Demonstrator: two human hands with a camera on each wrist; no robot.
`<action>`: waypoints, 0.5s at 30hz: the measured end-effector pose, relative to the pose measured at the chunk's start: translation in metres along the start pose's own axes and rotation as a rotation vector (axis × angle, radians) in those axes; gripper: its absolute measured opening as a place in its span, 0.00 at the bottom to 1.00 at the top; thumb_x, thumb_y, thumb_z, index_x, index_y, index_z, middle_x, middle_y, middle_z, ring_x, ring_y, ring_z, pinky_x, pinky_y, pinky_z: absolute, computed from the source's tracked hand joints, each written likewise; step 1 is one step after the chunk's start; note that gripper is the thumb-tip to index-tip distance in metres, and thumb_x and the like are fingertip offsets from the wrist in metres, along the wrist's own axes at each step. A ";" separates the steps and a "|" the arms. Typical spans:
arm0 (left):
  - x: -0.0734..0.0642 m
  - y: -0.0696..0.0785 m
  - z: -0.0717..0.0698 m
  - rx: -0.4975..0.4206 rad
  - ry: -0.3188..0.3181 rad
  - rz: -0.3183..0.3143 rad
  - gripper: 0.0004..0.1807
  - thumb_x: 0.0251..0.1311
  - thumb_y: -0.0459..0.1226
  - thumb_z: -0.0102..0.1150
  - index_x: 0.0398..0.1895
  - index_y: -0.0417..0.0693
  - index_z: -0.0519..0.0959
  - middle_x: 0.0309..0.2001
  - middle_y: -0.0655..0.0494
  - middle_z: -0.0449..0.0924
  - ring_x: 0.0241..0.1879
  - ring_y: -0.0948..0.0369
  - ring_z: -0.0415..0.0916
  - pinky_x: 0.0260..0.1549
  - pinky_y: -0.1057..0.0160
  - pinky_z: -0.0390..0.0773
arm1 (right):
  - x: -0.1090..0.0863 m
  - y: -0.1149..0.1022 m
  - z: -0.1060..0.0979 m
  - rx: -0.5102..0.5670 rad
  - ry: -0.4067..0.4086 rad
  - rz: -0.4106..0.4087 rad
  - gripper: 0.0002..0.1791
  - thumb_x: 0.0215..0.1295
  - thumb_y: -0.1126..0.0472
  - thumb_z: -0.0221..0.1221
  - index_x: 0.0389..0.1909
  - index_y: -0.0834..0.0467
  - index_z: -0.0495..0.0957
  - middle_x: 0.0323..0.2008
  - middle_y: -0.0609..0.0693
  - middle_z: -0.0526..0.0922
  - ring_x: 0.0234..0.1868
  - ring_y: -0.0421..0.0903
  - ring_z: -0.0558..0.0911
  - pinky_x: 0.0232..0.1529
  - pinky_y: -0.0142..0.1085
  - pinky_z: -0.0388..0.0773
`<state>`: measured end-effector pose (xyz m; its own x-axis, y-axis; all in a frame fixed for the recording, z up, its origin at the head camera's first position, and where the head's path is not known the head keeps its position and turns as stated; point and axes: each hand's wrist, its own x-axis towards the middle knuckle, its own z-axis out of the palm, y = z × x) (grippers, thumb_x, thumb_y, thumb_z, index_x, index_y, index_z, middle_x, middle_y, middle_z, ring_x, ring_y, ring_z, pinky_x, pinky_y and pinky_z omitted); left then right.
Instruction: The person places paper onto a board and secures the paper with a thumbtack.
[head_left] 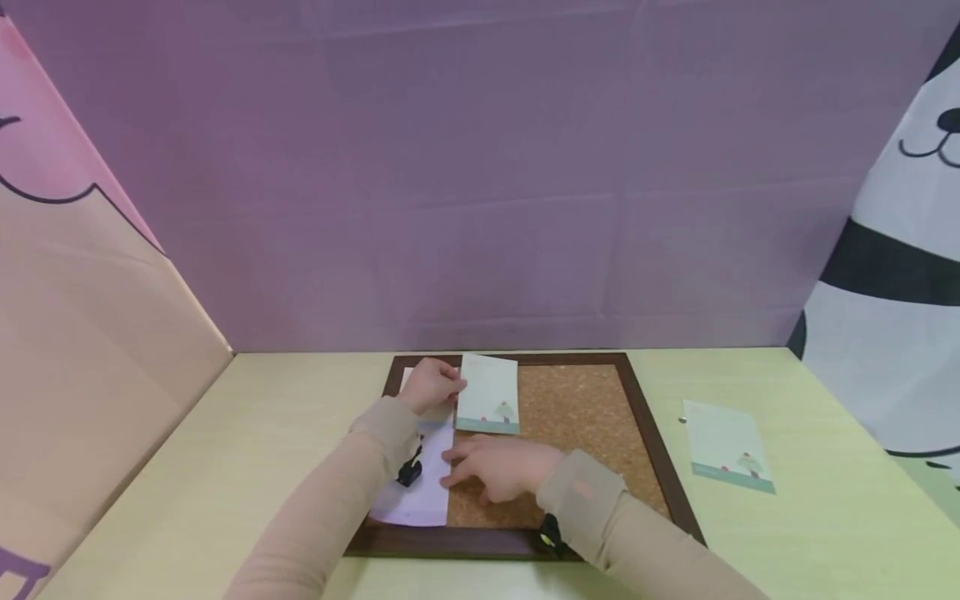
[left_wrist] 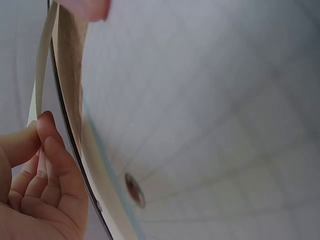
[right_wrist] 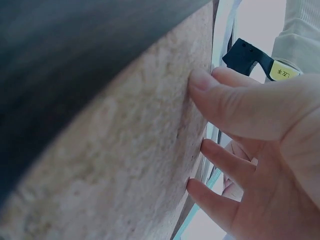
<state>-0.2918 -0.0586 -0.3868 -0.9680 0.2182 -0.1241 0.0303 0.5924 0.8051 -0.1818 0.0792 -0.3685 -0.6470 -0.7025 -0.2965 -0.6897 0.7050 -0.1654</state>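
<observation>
My left hand (head_left: 432,385) pinches the left edge of a pale green note card (head_left: 487,392) between thumb and fingertips, over the upper part of a cork board (head_left: 585,417). In the left wrist view, the card appears edge-on at the left hand (left_wrist: 45,185). Below that wrist, a white sheet (head_left: 420,500) covers the board's left side. My right hand (head_left: 502,467) lies low over the cork with fingers spread, fingertips by the sheet's right edge. In the right wrist view, the right hand's fingertips (right_wrist: 194,186) meet the board's surface.
A dark wooden frame (head_left: 450,543) borders the cork. On the table (head_left: 832,517) to the right lies another green card (head_left: 727,446), with a small dark object (head_left: 682,420) at its left edge. A purple cloth (head_left: 480,183) hangs behind the table.
</observation>
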 end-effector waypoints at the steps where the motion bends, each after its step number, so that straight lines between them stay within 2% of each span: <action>1: 0.000 0.000 0.000 -0.001 -0.004 -0.004 0.07 0.58 0.33 0.61 0.30 0.36 0.82 0.20 0.55 0.78 0.22 0.64 0.72 0.25 0.71 0.72 | 0.000 0.000 0.000 0.006 -0.003 0.003 0.30 0.54 0.61 0.66 0.59 0.40 0.74 0.68 0.41 0.65 0.70 0.43 0.62 0.68 0.34 0.58; 7: 0.002 -0.002 0.002 0.006 -0.015 -0.027 0.07 0.58 0.34 0.62 0.31 0.36 0.82 0.22 0.53 0.80 0.24 0.64 0.73 0.26 0.69 0.75 | 0.000 0.000 0.000 0.020 -0.004 0.009 0.30 0.54 0.62 0.66 0.59 0.40 0.74 0.68 0.41 0.65 0.70 0.44 0.61 0.68 0.34 0.58; 12: 0.004 -0.002 0.004 -0.004 -0.009 -0.045 0.06 0.57 0.33 0.62 0.30 0.36 0.81 0.21 0.54 0.78 0.22 0.65 0.73 0.24 0.70 0.75 | 0.000 0.000 0.000 0.010 0.003 0.006 0.30 0.53 0.61 0.67 0.58 0.40 0.75 0.68 0.41 0.65 0.70 0.45 0.61 0.69 0.35 0.58; 15: 0.004 -0.001 0.005 0.029 0.003 -0.041 0.06 0.56 0.32 0.63 0.27 0.36 0.81 0.19 0.55 0.77 0.20 0.66 0.72 0.22 0.71 0.74 | 0.000 0.001 0.000 0.020 -0.006 0.004 0.30 0.54 0.61 0.66 0.59 0.40 0.74 0.68 0.40 0.65 0.71 0.44 0.60 0.69 0.36 0.57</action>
<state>-0.2942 -0.0548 -0.3911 -0.9692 0.1913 -0.1549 -0.0020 0.6232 0.7821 -0.1824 0.0794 -0.3685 -0.6477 -0.6994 -0.3023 -0.6805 0.7095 -0.1833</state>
